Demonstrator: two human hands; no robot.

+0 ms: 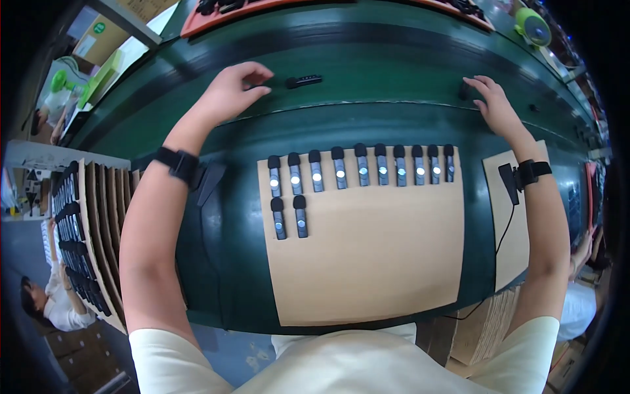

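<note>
My left hand (pixel 239 88) is over the green surface, thumb and fingers apart in a loose curl, with nothing visible in it. Just right of its fingertips lies a small black clip-on microphone (pixel 305 81) with a foam tip. Far to the right, my right hand (pixel 492 102) reaches over the same surface, fingers spread. A small dark piece (pixel 464 90) is right at its fingertips; whether they touch it I cannot tell. Between my arms lies a cardboard sheet (pixel 367 269). Along its far edge runs a row of several microphones (pixel 361 167), with two more microphones (pixel 300 220) below at the left.
Upright cardboard sheets with microphones (pixel 92 243) stand at the left. Another cardboard sheet (pixel 510 230) lies under my right forearm. Red trays (pixel 197 23) with black parts stand at the far side. More small dark pieces (pixel 535 108) lie at the right. Other people sit at both sides.
</note>
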